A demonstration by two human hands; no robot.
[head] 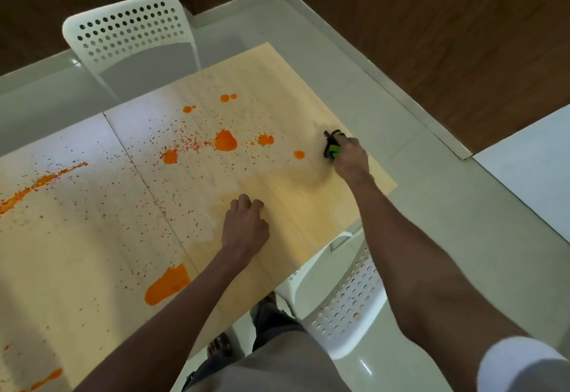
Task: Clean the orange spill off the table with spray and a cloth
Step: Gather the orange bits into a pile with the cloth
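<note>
Two hands out over the bench [308,206] now. My right hand [350,157] is curled round the spray bottle [332,146], fingers gripping its green-and-black head, nozzle aimed left toward the nearest orange blot [299,154] — held low, I'd say, so the mist lands on the mess and not the floor. My left hand [245,228] rests on the wood with its fingers loosely bent, holding nothing; I can't see any cloth under it or anywhere else. Orange spill [226,140] is everywhere: big splats mid-bench, a long streak [40,181] far left, a fat patch [168,283] by the near edge, fine speckle between. Spraying looks barely begun. White chairs [135,30] flank the bench.
</note>
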